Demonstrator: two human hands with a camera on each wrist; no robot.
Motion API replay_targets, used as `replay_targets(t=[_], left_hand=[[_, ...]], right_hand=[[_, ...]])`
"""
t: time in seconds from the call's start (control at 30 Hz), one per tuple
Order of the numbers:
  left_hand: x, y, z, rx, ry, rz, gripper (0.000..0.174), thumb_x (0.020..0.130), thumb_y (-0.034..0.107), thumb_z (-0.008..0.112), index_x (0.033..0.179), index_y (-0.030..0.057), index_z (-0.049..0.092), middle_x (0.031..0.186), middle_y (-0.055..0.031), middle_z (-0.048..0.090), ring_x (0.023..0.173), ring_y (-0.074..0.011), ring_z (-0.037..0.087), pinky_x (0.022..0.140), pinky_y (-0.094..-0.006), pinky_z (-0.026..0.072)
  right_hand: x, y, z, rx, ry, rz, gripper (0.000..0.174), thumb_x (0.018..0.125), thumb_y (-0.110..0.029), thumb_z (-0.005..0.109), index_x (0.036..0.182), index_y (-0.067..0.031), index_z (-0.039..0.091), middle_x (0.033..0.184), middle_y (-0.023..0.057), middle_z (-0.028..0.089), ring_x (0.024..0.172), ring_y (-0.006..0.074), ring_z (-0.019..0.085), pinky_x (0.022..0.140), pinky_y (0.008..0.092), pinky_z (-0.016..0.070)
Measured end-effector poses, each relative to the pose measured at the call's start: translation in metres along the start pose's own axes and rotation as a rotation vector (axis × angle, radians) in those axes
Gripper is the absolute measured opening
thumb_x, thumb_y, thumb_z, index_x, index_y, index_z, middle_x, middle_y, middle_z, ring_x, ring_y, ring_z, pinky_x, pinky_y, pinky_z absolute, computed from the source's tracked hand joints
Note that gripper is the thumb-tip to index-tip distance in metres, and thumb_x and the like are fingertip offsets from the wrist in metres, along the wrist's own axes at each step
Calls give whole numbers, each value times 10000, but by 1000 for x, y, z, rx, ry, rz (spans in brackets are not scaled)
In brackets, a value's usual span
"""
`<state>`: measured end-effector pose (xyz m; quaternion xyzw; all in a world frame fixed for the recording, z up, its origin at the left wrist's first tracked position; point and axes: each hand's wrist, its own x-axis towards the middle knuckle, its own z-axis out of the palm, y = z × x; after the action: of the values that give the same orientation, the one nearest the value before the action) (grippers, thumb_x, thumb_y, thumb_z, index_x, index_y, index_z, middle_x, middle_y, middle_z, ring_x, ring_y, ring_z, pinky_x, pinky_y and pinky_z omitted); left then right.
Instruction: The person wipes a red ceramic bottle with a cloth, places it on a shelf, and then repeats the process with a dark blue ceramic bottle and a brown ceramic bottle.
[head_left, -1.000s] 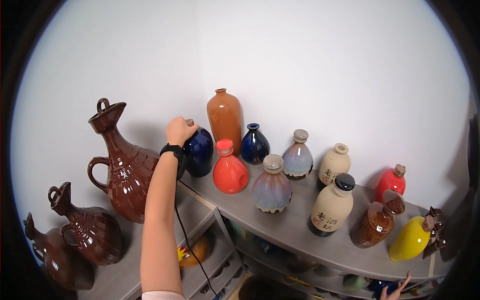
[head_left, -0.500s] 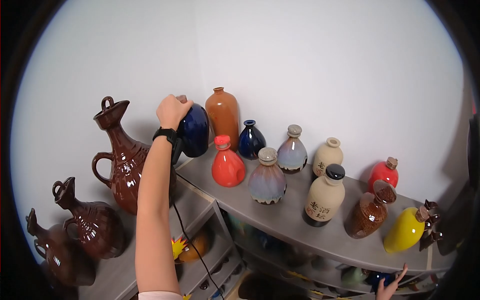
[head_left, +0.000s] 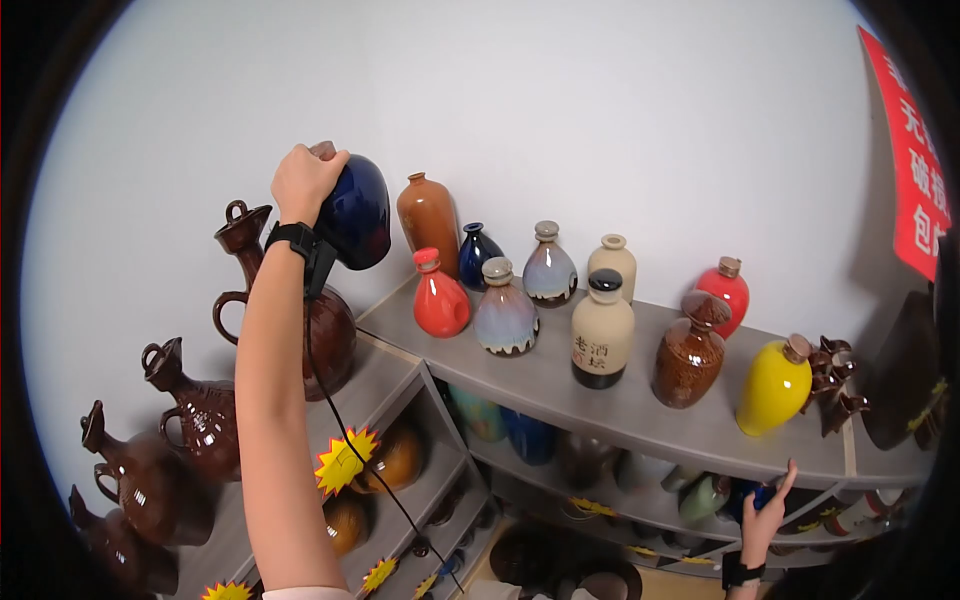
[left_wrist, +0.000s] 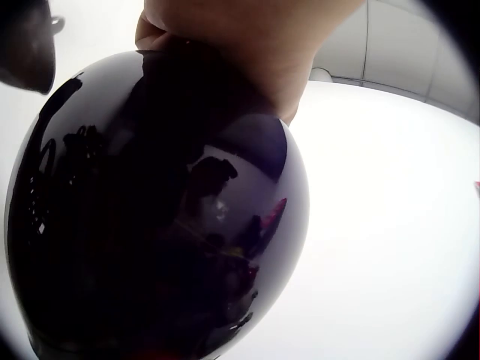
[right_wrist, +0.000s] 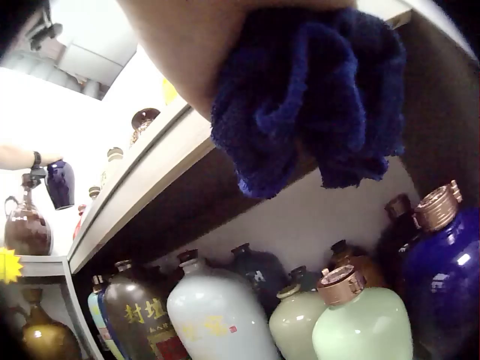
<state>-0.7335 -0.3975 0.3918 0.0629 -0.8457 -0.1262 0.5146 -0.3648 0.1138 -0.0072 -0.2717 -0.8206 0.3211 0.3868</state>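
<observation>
My left hand (head_left: 305,185) grips a glossy dark blue bottle (head_left: 358,212) by its neck, and its brown stopper shows just above the fingers. The bottle hangs tilted in the air in front of the wall, above the shelf corner; its round body fills much of the left wrist view. Low on the right, my right hand (head_left: 765,515) is at the front edge of the shelf with the index finger stretched up against it. A bunched dark blue cloth (right_wrist: 315,105) is held in that hand, beneath the shelf board.
Several brown handled jugs (head_left: 205,430) line the left shelf. On the right shelf (head_left: 520,375) stand a red bottle (head_left: 440,300), an orange-brown bottle (head_left: 427,222), a cream bottle (head_left: 603,335), a brown bottle (head_left: 690,360) and a yellow bottle (head_left: 775,390). A black cable (head_left: 345,430) hangs from the left wrist.
My left hand has lifted the blue bottle off the shelf, up and to the left. The view has swung right and down, showing more of the right hand and a red sign.
</observation>
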Motion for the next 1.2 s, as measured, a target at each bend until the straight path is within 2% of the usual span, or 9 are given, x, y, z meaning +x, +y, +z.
replay_targets(t=[0.07, 0.1, 0.37, 0.47, 0.77, 0.97, 1.03, 1.17, 1.2], left_hand=[[-3, 6, -22, -30, -14, -3, 521, 677, 457, 624, 854, -32, 655, 850, -204, 669, 841, -342, 647, 741, -393, 505], [-6, 9, -32, -23, 10, 21, 505, 678, 451, 624, 839, -27, 657, 829, -198, 668, 823, -336, 649, 729, -392, 506], [-65, 52, -136, -138, -47, 220, 511, 663, 437, 626, 810, -52, 646, 737, -195, 649, 704, -299, 639, 656, -358, 497], [-105, 77, -177, -285, -134, 241, 488, 654, 390, 639, 816, -71, 647, 683, -183, 630, 642, -241, 629, 633, -330, 496], [-293, 139, -257, -856, -606, 233, 278, 738, 168, 683, 937, -11, 608, 826, -16, 617, 785, -85, 563, 720, -258, 472], [-408, 169, -275, -1050, -816, 244, 282, 685, 155, 702, 880, 2, 567, 796, -28, 598, 751, -93, 534, 707, -248, 443], [-435, 177, -281, -1073, -870, 246, 272, 682, 139, 704, 872, 3, 564, 793, -28, 594, 744, -91, 527, 702, -244, 440], [-475, 203, -288, -1040, -1016, 257, 276, 697, 116, 724, 902, 16, 568, 774, -11, 585, 722, -74, 519, 675, -235, 448], [-484, 210, -286, -1088, -1022, 257, 299, 697, 135, 742, 913, 19, 570, 765, -6, 587, 708, -73, 521, 664, -234, 451]], right_hand=[[-1, 0, -2, 34, -24, 18, 888, 707, 49, 533, 1475, -163, 141, 1116, 271, 548, 954, 428, 557, 840, 349, 445], [-4, -5, -4, 58, -17, 20, 908, 700, 51, 533, 1485, -174, 137, 1002, 195, 580, 732, 277, 522, 728, 306, 454], [-61, -20, -15, 538, -113, -72, 664, 757, 68, 563, 1382, -47, 370, 926, 102, 615, 829, 158, 586, 800, 287, 462], [-78, -44, -23, 1181, -436, 419, 411, 845, -6, 539, 1252, -18, 484, 962, 144, 644, 883, 195, 620, 813, 306, 500], [-126, -95, -36, 1825, -1135, 330, 722, 921, -507, 458, 1452, -77, 224, 1393, 186, 393, 1242, 290, 450, 1011, 407, 401], [-217, -13, -42, 2087, -1038, 541, 738, 892, -461, 541, 1432, -48, 253, 1400, 138, 400, 1229, 268, 461, 1021, 416, 393], [-228, -6, -85, 1758, -978, 662, 726, 861, -493, 552, 1386, -38, 339, 1335, 153, 470, 1202, 281, 489, 1022, 439, 395], [-255, 43, -103, 1817, -951, 1031, 631, 829, -378, 563, 1332, -24, 419, 1246, 162, 555, 1137, 294, 544, 999, 452, 421], [-263, 46, -110, 1662, -756, 1106, 620, 807, -355, 556, 1315, -16, 444, 1269, 160, 542, 1155, 304, 529, 1012, 449, 410]])
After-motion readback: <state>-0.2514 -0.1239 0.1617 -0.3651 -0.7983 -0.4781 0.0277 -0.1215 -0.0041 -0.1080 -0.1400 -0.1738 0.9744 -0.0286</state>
